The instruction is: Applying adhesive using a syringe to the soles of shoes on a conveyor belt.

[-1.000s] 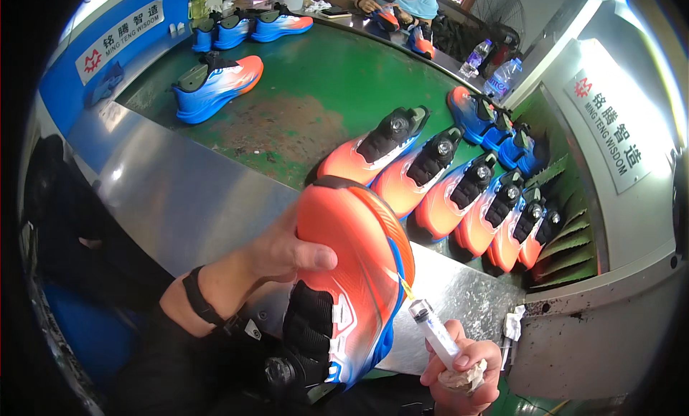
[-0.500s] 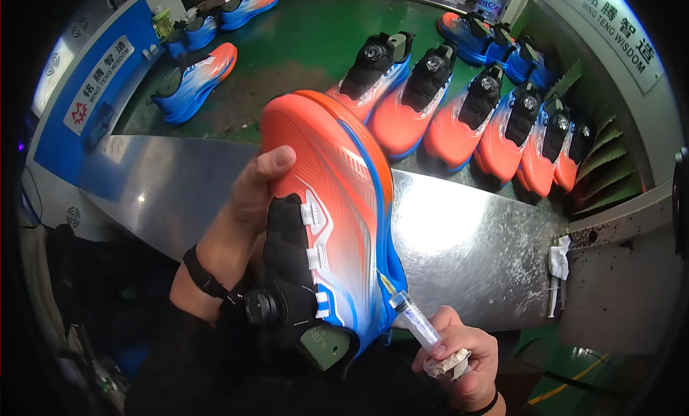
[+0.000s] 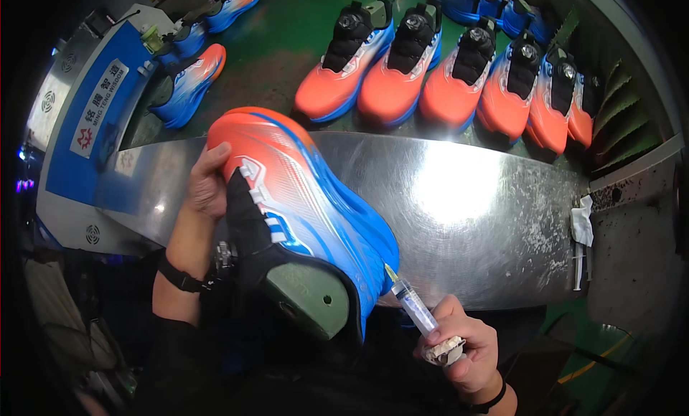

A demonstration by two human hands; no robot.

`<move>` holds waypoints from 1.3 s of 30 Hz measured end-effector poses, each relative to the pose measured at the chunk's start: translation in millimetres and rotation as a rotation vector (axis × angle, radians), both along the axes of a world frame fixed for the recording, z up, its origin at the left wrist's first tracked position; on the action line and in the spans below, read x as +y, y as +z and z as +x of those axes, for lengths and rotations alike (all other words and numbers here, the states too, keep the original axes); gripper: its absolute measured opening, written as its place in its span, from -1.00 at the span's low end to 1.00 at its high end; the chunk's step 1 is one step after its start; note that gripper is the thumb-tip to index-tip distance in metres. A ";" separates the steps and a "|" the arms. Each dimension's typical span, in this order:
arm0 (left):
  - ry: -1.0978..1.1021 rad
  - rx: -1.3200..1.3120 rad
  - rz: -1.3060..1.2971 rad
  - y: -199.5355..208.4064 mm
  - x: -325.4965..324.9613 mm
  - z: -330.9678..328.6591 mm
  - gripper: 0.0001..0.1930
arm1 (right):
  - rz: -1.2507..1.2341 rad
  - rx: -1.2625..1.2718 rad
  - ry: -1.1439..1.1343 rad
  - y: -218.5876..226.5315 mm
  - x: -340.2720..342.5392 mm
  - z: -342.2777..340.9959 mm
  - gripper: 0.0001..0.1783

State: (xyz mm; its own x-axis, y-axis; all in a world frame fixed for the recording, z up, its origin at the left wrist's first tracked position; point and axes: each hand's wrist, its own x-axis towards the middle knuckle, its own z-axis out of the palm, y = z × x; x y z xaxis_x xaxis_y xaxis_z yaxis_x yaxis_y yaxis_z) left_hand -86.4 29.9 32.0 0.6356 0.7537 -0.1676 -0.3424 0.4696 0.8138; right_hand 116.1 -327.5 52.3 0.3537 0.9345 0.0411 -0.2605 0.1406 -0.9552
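Note:
An orange-and-blue running shoe (image 3: 305,190) is tilted up in front of me, its toe pointing to the upper left. My left hand (image 3: 208,183) is closed round its forefoot from the left, thumb on top. A green shoe last (image 3: 310,290) fills the shoe's opening. My right hand (image 3: 470,348) grips a clear syringe (image 3: 415,307) with a yellowish needle base. The needle tip meets the line between upper and blue sole near the heel; whether it enters the seam I cannot tell. A crumpled whitish piece (image 3: 446,350) is also between my right fingers.
Matching shoes (image 3: 448,93) stand in a row on a green conveyor belt (image 3: 265,50), with another shoe (image 3: 190,86) at the left. A shiny metal ledge (image 3: 495,229) lies before it. At the ledge's right end hang a white wad and a second syringe (image 3: 578,265).
The shoe has turned, its toe swinging left and its heel opening coming more into view. The needle has shifted along the sole line toward the heel. My view has shifted slightly.

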 end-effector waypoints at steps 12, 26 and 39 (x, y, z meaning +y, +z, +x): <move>-0.021 0.373 0.234 12.4 -30.4 -66.7 -0.38 | 0.115 -0.162 0.003 -19.5 16.4 -4.3 -0.52; -0.099 0.270 -0.152 17.3 -118.2 -117.7 -0.48 | 0.041 -0.367 -0.071 -11.1 45.6 -32.8 -0.55; -0.414 -0.015 -0.583 11.3 -168.0 -94.1 -0.27 | -0.087 -0.047 0.117 44.3 46.7 -47.4 -0.62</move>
